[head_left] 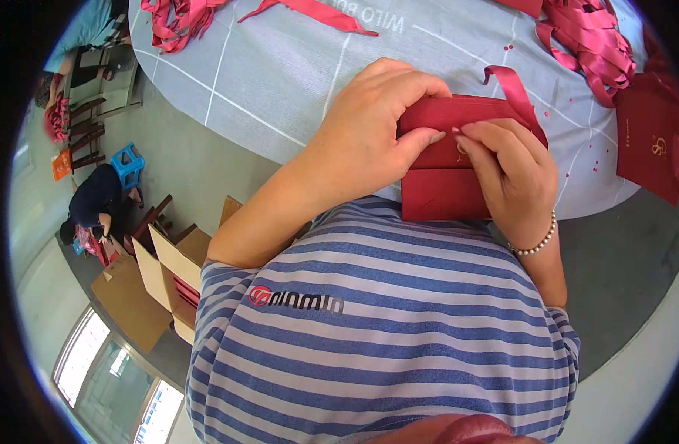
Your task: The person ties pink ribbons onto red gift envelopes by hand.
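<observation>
A dark red folded paper bag (437, 194) with gold print lies at the table's near edge, against my body. My left hand (384, 111) grips its left side, fingers behind the upper edge and thumb on the front. My right hand (513, 166), wearing a beaded bracelet, lies over the bag's right part. Its thumb and forefinger pinch near the gold print, close to my left thumb tip. A small pink bit shows there, seemingly the end of a ribbon. A red satin ribbon (511, 85) loops out past the bag's top edge; part of it is hidden.
Ribbon bundles (587, 44) lie on the grey checked tablecloth (280, 81), with a loose ribbon (310, 13) at the far side. Another red bag (646, 140) sits at right. Small red dots are scattered nearby. On the left are an open carton (158, 266), a blue stool (126, 164) and a bending person (95, 196).
</observation>
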Available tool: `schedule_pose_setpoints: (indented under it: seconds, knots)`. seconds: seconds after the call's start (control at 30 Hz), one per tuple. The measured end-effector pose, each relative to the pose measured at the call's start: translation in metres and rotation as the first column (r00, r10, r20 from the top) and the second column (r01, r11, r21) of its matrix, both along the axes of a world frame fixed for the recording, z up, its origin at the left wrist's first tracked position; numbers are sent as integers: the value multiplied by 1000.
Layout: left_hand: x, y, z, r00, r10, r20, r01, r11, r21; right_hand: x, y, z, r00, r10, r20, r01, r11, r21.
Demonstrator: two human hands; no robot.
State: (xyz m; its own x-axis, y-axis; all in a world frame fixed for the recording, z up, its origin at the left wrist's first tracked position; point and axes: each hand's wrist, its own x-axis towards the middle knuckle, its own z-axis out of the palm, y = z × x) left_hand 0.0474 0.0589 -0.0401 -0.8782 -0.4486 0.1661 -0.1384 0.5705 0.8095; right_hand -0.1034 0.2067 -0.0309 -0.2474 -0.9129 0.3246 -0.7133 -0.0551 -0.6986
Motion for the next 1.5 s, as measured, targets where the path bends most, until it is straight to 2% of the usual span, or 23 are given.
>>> schedule_pose_setpoints:
  seconds: [0.07,0.2,0.27,0.5,0.57,0.63,0.7,0.73,0.77,0.9,0.97,1.0,1.03,1.1,1.13,1.17,1.23,1.27,1.33,1.37,1.43,1.5]
  knots:
    - [-1,1,0,1000,0,3,0,1000,-11,1,-1,-8,997,-73,40,71,996,51]
    - [-1,2,0,1000,6,9,-6,1000,-15,2,-3,-11,996,-59,66,57,998,25]
    - [-2,3,0,1000,5,9,-5,1000,-23,5,-5,-8,986,-100,133,91,994,67]
    - [-1,6,-4,1000,20,-22,-22,997,-78,6,-12,-13,993,-84,85,82,996,19]
    - [-2,8,-3,999,30,-37,-34,993,-111,7,-15,-10,996,-80,29,80,997,-15]
    - [-4,11,-1,999,35,-8,-36,964,-262,7,-16,-6,997,-69,-23,69,998,-5]
    - [-6,13,-1,999,33,5,-29,952,-305,8,-18,-3,996,-58,-72,58,998,7]
    - [-7,14,-1,999,36,18,-27,937,-348,10,-19,-1,981,-52,-187,57,998,20]
    - [-8,15,-1,999,33,17,-25,936,-350,12,-21,0,953,-45,-299,57,998,32]
    - [-8,12,1,999,44,30,-32,943,-331,18,-24,-2,923,-52,-382,78,996,52]
    - [-5,9,3,998,52,22,-42,952,-303,8,-23,-3,987,-1,-160,1,1000,4]
    - [-4,9,7,999,44,14,-38,956,-290,6,-21,3,1000,-6,7,6,1000,9]
    - [-3,9,9,999,40,4,-37,960,-278,2,-17,10,1000,-1,5,1,1000,9]
    - [-2,8,9,999,38,-6,-39,958,-284,-8,-9,18,971,-20,240,-23,985,174]
    - [-1,8,8,1000,25,-17,-29,957,-290,-15,-9,18,991,28,132,-52,982,182]
    - [-2,8,7,1000,23,-18,-28,957,-290,-16,-11,15,991,26,131,-50,982,182]
    - [-4,9,6,999,-10,-43,-4,951,-309,-17,-12,9,999,42,-4,-42,999,20]
    - [-5,9,6,999,-15,-46,0,950,-312,-17,-14,13,999,37,-7,-37,999,18]
    - [-6,11,7,994,-1,-106,-35,942,-334,-18,-21,23,974,-20,-224,1,996,-84]
    - [-5,10,8,994,-4,-107,-33,940,-339,-19,-20,23,974,-24,-224,4,996,-89]
    - [-4,8,12,990,-20,-136,-31,932,-360,-23,-16,23,994,61,-92,-53,995,86]
    - [-5,9,10,982,13,-187,-74,944,-320,-26,-12,25,981,116,-158,-106,992,70]
